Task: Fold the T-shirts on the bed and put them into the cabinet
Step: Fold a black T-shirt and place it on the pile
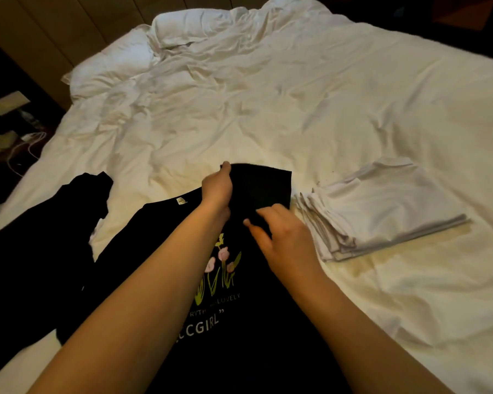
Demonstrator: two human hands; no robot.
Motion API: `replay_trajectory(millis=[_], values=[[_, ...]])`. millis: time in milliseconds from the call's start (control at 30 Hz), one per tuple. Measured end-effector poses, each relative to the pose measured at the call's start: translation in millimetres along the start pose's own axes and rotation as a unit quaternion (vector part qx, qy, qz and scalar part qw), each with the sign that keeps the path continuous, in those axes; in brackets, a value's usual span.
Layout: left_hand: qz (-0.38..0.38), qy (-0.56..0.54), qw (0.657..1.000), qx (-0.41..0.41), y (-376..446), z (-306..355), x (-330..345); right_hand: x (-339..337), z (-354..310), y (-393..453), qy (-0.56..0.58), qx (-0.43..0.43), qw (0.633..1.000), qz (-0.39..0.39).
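A black T-shirt with a flower print and white lettering lies flat on the bed in front of me. Its right sleeve is turned up toward the pillows. My left hand grips the top edge of that sleeve near the collar. My right hand pinches the sleeve's lower edge just to the right of the print. A second black garment lies crumpled at the left. A stack of folded white T-shirts sits on the bed to the right of my hands.
The bed has a rumpled white duvet, and two pillows lie at its far left end. A dark bedside stand with a white cable and small items is at the left edge.
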State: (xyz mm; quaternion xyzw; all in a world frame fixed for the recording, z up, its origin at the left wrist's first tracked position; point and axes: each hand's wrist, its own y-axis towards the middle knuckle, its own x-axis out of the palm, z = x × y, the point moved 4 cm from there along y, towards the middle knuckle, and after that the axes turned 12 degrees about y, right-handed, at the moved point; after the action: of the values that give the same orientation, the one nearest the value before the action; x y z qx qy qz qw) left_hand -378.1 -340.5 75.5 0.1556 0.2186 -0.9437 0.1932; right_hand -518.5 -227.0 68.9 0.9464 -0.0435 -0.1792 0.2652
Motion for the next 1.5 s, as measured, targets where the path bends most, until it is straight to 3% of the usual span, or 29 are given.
replay_trajectory(millis=[67,133,200,267,400,500,600,733,900,1033,1133,1233,1300,1400,1500], values=[[0.025,0.002,0.999,-0.029,10,-21,-19,19,-3,-3,-0.008,0.000,0.995,-0.104],[0.052,-0.007,0.997,-0.048,21,-43,-38,37,1,-12,-0.028,0.043,0.967,-0.251],[0.064,-0.027,0.995,-0.073,28,-65,-52,47,5,-20,-0.044,0.067,0.943,-0.323],[0.062,-0.024,0.995,-0.079,30,-85,-57,50,7,-22,-0.049,0.067,0.945,-0.316],[0.093,0.135,0.986,-0.008,31,-99,-54,46,12,-18,-0.061,0.066,0.970,-0.227],[0.126,0.126,0.984,0.007,29,-95,-58,41,18,-18,-0.081,0.086,0.977,-0.177],[0.163,0.136,0.977,0.003,27,-96,-69,37,27,-21,-0.104,0.146,0.968,-0.173],[0.138,0.216,0.966,0.020,20,-111,-72,34,38,-25,-0.069,0.220,0.959,-0.164],[0.148,0.266,0.950,0.070,21,-107,-75,27,39,-23,-0.057,0.222,0.964,-0.133],[0.132,0.301,0.939,0.098,24,-111,-76,23,40,-29,-0.079,0.230,0.955,-0.172],[0.166,0.346,0.914,0.132,16,-105,-77,21,37,-29,-0.071,0.231,0.957,-0.162],[0.234,0.391,0.856,0.243,1,-93,-71,26,14,-8,-0.054,0.121,0.987,-0.094],[0.179,0.429,0.834,0.296,-4,-91,-53,45,8,10,-0.066,0.088,0.987,-0.120],[0.066,0.495,0.829,0.252,-2,-103,-31,81,34,29,-0.168,0.080,0.956,-0.224],[0.035,0.562,0.798,0.215,7,-122,-30,96,83,28,-0.283,0.105,0.903,-0.305]])
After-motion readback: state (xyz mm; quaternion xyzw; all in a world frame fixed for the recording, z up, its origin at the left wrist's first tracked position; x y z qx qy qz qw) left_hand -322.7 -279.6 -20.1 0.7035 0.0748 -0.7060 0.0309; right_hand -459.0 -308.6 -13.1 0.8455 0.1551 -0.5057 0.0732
